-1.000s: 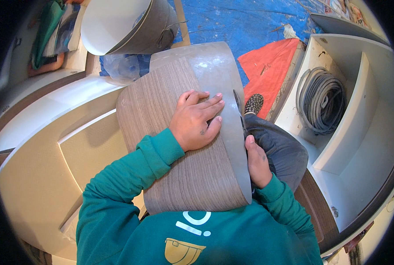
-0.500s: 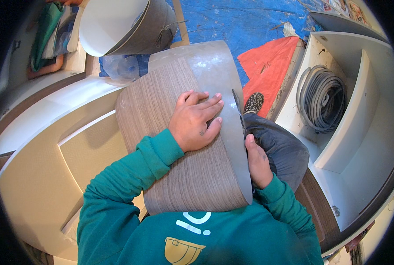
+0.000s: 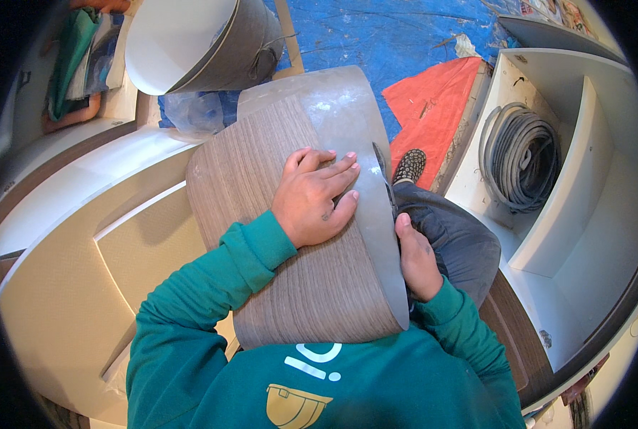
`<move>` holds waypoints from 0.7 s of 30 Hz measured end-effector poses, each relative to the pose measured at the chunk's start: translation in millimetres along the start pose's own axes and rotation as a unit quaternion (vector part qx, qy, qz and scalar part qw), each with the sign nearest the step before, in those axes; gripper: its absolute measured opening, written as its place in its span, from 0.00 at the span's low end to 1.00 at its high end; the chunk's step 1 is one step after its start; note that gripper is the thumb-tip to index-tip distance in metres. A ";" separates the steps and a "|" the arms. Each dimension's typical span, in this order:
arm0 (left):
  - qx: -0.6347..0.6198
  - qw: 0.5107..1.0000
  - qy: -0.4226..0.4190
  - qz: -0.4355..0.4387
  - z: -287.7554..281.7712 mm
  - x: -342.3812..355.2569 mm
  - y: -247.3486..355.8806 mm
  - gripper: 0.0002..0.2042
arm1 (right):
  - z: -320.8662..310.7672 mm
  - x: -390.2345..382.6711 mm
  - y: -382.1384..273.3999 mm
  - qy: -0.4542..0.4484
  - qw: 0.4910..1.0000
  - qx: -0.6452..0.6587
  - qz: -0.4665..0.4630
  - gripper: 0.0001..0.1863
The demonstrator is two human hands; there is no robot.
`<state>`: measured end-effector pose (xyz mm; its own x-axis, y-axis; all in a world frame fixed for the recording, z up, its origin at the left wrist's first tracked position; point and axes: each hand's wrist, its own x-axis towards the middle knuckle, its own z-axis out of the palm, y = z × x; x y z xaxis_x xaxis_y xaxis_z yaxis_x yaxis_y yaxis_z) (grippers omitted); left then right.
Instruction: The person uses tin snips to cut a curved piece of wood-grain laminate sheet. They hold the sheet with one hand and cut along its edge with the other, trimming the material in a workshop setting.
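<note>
A curled sheet of wood-grain laminate (image 3: pixel 283 286) rests across my lap, its grey back (image 3: pixel 344 107) rolled over toward the far side. My left hand (image 3: pixel 317 196) lies flat on it, fingers stretched over the line between wood grain and grey. At the sheet's right edge, my right hand (image 3: pixel 419 261) is closed with the thumb up, around a pair of dark scissors (image 3: pixel 382 163). Their blades straddle that edge, one showing above the grey surface. The handles and most of the right fingers are hidden beneath the sheet and hand.
Left of me stands a curved cream-coloured panel (image 3: pixel 54 314) with a white divider. A white curved cabinet (image 3: pixel 583 286) on the right holds a coil of grey hose (image 3: pixel 521 157). Ahead are a rolled laminate sheet (image 3: pixel 254 50), blue floor sheeting (image 3: pixel 355 36) and an orange cloth (image 3: pixel 440 107).
Both hands and the laminate stay almost in place. The scissors' upper blade stands slightly more raised from the sheet's edge; the whole view has shifted a little.
</note>
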<state>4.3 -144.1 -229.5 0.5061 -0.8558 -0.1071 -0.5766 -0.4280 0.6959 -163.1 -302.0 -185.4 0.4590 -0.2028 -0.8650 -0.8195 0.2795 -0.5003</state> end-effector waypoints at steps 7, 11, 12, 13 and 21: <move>0.004 1.000 -0.003 -0.003 0.8 -0.8 0.2 0.20 | 0.8 -0.8 -2.0 0.002 1.000 0.012 0.003 0.35; 0.002 1.000 -0.002 -0.004 1.2 -1.0 0.0 0.20 | -0.4 3.4 -4.6 0.004 1.000 -0.004 0.003 0.36; 0.001 1.000 -0.002 -0.004 1.1 -0.9 0.1 0.20 | -0.2 3.9 -3.4 0.002 1.000 0.008 0.005 0.36; 0.001 1.000 -0.001 -0.003 1.2 -1.0 0.0 0.20 | 0.2 4.9 -1.1 0.000 1.000 0.020 0.007 0.36; -0.005 1.000 -0.007 -0.004 0.4 -5.5 3.2 0.20 | 1.8 -2.9 -2.1 -0.005 1.000 0.013 -0.002 0.36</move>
<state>-0.6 -140.9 -227.0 0.5019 -0.8562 -0.1229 -0.5653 -0.4322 0.7026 -162.1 -300.3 -182.0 0.4659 -0.1944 -0.8632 -0.8087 0.3024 -0.5046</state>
